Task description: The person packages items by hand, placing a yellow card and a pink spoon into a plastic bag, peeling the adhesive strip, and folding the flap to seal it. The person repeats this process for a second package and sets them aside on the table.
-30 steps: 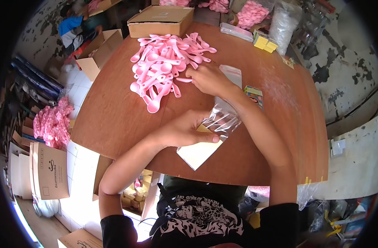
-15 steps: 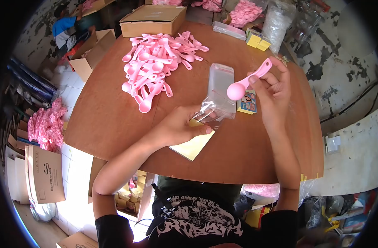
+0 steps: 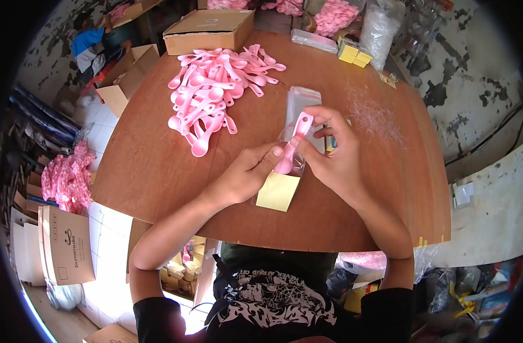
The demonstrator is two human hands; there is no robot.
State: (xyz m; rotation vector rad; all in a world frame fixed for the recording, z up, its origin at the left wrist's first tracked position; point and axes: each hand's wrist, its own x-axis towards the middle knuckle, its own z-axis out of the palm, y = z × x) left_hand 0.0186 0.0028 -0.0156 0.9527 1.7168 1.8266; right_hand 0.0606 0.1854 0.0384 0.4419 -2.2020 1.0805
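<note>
Between finger and thumb of my right hand is a pink measuring spoon, handle up and bowl down. The bowl sits at a clear plastic bag, just above the yellow card in the bag. My left hand is closed on the bag's left side, its thumb close to the spoon. Behind the hands lies a stack of clear plastic bags. A small printed box is mostly hidden by my right hand. Further left on the table is a heap of pink spoons.
A cardboard box stands at the table's back edge, with yellow boxes and a bulging plastic sack at back right. Clear thread-like strands lie to the right. Another person sits at far left beside an open carton.
My right hand has brought the spoon down and left from the right side to the bag. The bag and yellow card in my left hand have turned more upright.
</note>
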